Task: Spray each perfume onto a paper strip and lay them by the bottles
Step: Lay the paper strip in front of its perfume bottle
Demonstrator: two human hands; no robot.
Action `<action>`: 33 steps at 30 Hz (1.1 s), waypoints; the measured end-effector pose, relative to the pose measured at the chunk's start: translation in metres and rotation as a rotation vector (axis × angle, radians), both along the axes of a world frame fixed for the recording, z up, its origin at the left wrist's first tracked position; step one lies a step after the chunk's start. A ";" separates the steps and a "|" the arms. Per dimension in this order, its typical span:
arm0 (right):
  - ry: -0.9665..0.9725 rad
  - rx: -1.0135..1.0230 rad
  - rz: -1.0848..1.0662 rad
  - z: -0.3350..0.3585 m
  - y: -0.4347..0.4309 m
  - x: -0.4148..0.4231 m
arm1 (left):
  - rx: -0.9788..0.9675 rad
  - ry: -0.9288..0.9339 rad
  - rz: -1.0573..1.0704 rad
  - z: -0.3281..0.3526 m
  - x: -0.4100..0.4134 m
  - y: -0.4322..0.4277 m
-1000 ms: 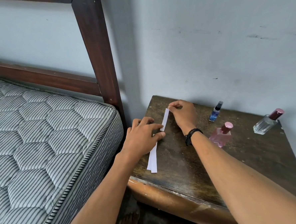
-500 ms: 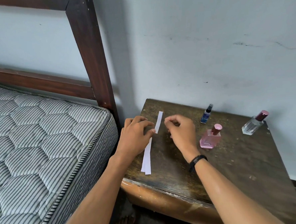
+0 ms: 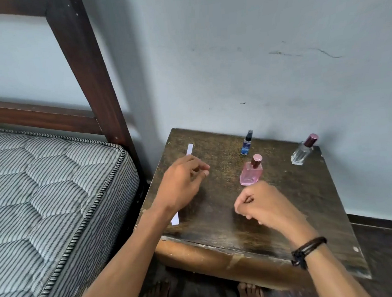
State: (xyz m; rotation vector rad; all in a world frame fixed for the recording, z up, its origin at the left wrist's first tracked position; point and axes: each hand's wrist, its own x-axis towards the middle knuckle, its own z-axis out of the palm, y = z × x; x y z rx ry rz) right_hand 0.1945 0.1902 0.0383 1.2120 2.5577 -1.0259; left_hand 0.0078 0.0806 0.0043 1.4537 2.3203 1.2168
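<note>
On the left side of the dark wooden counter (image 3: 319,186), the white paper strips (image 3: 189,149) are lying lengthwise from back to front. Only their far end and near end are showing, since the left hand (image 3: 183,183) is covering the middle. How many strips there are cannot be told. The left hand is hanging palm down over them with its fingers relaxed and slightly bent, gripping nothing; whether it is touching the paper cannot be told. The right hand (image 3: 260,204) is hovering near the middle of the counter, well apart from the strips, with its fingers curled into a loose fist and nothing showing inside it. A black bracelet (image 3: 309,250) is circling that wrist.

Toward the back wall, three bottles are standing upright. The small blue spray bottle (image 3: 246,143) is standing farthest back, the pink bottle (image 3: 251,171) is sitting just in front of it and just beyond the right hand, and the clear bottle (image 3: 304,149) with a maroon cap is standing apart near the right rear corner. A striped mattress (image 3: 55,191) is lying beside the counter on the left.
</note>
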 end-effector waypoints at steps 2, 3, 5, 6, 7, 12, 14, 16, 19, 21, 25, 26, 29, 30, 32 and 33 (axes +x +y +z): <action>-0.064 0.023 -0.057 0.000 0.016 0.009 | -0.056 -0.060 -0.075 -0.001 0.008 0.005; -0.097 0.033 -0.090 -0.001 0.024 0.013 | -0.081 -0.091 -0.100 -0.003 0.012 0.008; -0.130 0.028 -0.164 -0.002 0.036 0.021 | -0.103 -0.157 -0.123 -0.006 0.019 0.012; -0.126 0.029 -0.200 -0.002 0.040 0.023 | -0.104 -0.193 -0.124 -0.007 0.022 0.014; -0.114 0.046 -0.231 -0.003 0.043 0.024 | -0.100 -0.229 -0.123 -0.007 0.024 0.016; 0.080 0.093 -0.320 0.002 0.047 0.020 | -0.071 -0.372 -0.126 -0.007 0.033 0.027; 0.182 0.086 -0.316 0.003 0.044 0.013 | -0.087 -0.399 -0.144 -0.009 0.036 0.031; 0.264 0.087 -0.310 0.003 0.039 0.006 | -0.094 -0.436 -0.174 -0.011 0.040 0.034; 0.333 0.093 -0.317 0.001 0.032 0.000 | -0.074 -0.483 -0.230 -0.014 0.044 0.036; 0.362 0.102 -0.327 0.000 0.029 -0.003 | -0.054 -0.502 -0.240 -0.016 0.044 0.037; 0.403 0.065 -0.337 -0.002 0.030 -0.004 | -0.039 -0.528 -0.252 -0.019 0.042 0.036; 0.416 0.039 -0.338 -0.003 0.032 -0.004 | -0.037 -0.532 -0.261 -0.019 0.042 0.036; 0.472 -0.111 -0.349 -0.005 0.036 -0.004 | -0.030 -0.528 -0.257 -0.018 0.042 0.035; 0.491 -0.174 -0.351 -0.005 0.038 -0.004 | -0.021 -0.523 -0.243 -0.017 0.042 0.035; 0.518 -0.277 -0.343 -0.004 0.040 -0.003 | 0.002 -0.516 -0.208 -0.016 0.041 0.036; 0.522 -0.312 -0.333 -0.004 0.040 -0.003 | 0.011 -0.516 -0.193 -0.017 0.040 0.036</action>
